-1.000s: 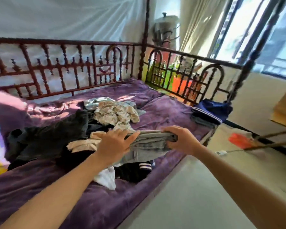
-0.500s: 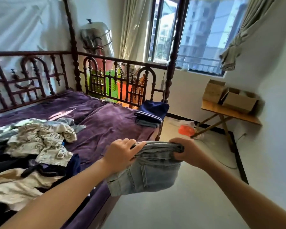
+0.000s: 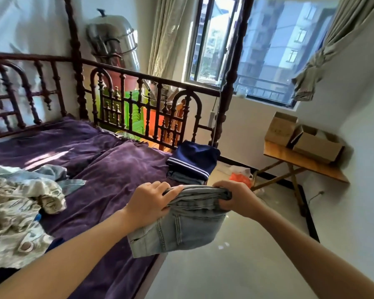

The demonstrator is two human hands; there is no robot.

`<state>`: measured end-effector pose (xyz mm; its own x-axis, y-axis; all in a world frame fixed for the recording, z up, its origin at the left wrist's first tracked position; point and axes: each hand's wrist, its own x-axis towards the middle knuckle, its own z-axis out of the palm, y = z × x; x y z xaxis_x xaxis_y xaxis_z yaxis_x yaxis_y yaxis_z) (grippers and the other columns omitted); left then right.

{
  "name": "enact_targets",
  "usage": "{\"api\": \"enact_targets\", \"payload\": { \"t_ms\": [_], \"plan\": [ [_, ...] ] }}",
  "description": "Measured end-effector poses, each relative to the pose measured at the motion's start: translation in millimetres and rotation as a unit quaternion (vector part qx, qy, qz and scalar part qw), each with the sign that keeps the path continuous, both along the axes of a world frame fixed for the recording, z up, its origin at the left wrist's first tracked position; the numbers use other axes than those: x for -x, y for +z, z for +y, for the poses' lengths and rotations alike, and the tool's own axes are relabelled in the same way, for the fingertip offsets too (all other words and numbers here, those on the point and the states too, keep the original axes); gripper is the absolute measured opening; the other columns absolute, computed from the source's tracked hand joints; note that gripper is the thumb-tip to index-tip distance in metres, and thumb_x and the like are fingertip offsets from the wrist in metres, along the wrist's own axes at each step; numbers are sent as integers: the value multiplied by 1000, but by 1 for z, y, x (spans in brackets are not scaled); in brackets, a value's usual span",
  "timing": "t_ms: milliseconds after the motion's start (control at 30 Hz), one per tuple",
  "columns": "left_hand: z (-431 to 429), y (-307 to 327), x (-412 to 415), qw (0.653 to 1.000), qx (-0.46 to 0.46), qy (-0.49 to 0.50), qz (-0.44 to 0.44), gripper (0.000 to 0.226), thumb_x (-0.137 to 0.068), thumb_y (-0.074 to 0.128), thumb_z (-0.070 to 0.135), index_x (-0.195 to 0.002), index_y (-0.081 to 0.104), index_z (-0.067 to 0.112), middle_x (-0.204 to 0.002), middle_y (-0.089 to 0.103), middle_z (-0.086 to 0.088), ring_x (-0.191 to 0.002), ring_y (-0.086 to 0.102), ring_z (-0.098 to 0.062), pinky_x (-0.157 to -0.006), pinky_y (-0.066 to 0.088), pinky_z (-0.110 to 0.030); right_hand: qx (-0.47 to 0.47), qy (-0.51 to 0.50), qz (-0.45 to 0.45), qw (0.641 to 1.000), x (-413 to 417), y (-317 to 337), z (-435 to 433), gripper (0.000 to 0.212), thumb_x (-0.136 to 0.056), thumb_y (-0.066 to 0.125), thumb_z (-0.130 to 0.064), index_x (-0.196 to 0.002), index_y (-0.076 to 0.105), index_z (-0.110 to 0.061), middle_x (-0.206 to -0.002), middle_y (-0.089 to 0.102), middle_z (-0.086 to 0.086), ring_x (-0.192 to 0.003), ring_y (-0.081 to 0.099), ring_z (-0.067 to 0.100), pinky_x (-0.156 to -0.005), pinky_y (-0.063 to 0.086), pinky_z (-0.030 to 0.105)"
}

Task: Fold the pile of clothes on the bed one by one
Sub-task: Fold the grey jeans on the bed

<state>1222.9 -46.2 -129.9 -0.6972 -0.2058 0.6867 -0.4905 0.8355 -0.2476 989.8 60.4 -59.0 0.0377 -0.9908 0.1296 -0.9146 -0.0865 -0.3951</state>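
Folded light-blue jeans [image 3: 181,229] hang in the air at the bed's near edge. My left hand [image 3: 148,201] grips their top left end and my right hand [image 3: 235,198] grips the top right end. Just beyond them, at the foot corner of the purple bed [image 3: 108,169], lies a small stack of folded clothes with a navy striped garment [image 3: 192,158] on top. The unfolded pile, with a cream patterned garment [image 3: 15,212] uppermost, lies at the left edge of the frame.
A dark wooden spindle rail [image 3: 138,104] and a bedpost [image 3: 227,83] close the foot of the bed. A folding wooden table [image 3: 300,162] with cardboard boxes [image 3: 311,141] stands at the right wall. An orange bag [image 3: 240,178] lies on the pale floor.
Both hands have lifted the folded jeans off the pile and carried them right toward the foot corner. My view has swung right, so the pile now sits at the left edge.
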Motion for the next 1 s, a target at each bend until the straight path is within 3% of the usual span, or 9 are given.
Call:
{"api": "enact_targets", "payload": {
  "t_ms": [100,233,333,533,700,833,933,967,1000],
  "plan": [
    [-59,-1,13,1000,-23,14,-15,91,-41,89,32,-121,46,22,-71,62,1,-52,56,-14,-42,42,-21,-5,6,-12,1000,14,-6,-64,33,-81,66,-7,-113,63,-15,-89,55,-16,-89,60,14,-81,54,28],
    [-123,-4,28,998,-57,33,-22,92,-37,89,29,-119,47,23,-70,62,1,-50,55,-14,-41,40,-20,-18,3,-33,999,32,-19,-137,35,-78,65,1,-111,63,-10,-96,55,-7,-87,53,12,-71,41,4],
    [-163,-12,38,996,-68,58,-22,91,-38,89,23,-120,48,23,-68,61,1,-49,54,-14,-39,41,-21,-21,19,-40,999,46,-32,-190,37,-75,67,2,-110,64,-8,-98,57,-4,-87,51,10,-71,36,1],
    [-248,-15,58,980,-103,172,-19,92,-41,89,19,-122,46,22,-68,61,-2,-48,56,-19,-37,43,-25,9,110,-20,994,74,-35,-325,37,-80,65,-4,-117,62,-9,-111,64,6,-97,57,17,-82,42,20],
    [-312,4,119,953,-63,295,26,87,-41,90,16,-118,51,15,-68,61,-8,-50,59,-26,-39,45,-28,49,199,14,979,116,-6,-456,40,-80,61,-2,-119,59,-9,-116,62,9,-108,54,26,-90,44,38],
    [-356,2,220,937,-29,336,93,64,-57,73,17,-117,51,13,-70,59,-10,-55,60,-28,-43,46,-31,82,208,63,973,191,15,-529,38,-79,59,1,-117,58,-7,-116,61,9,-112,49,25,-89,38,33],
    [-374,-37,306,932,-157,319,71,78,-52,76,23,-123,43,20,-73,61,-7,-56,60,-25,-44,45,-28,83,228,86,966,267,-20,-553,39,-73,53,1,-107,54,-17,-106,62,13,-108,53,32,-86,41,38],
    [-376,-50,330,921,-236,305,49,85,-56,76,29,-131,37,23,-81,63,-6,-65,62,-25,-51,48,-28,62,235,127,962,291,-40,-557,43,-72,50,-3,-109,50,-25,-107,60,12,-109,53,34,-87,42,41],
    [-379,-65,351,895,-334,295,22,87,-68,71,38,-141,26,26,-99,63,-8,-85,63,-26,-67,51,-31,13,233,199,952,313,-62,-557,50,-75,47,-6,-119,45,-30,-115,57,11,-115,50,33,-91,41,42]
  ]
}}
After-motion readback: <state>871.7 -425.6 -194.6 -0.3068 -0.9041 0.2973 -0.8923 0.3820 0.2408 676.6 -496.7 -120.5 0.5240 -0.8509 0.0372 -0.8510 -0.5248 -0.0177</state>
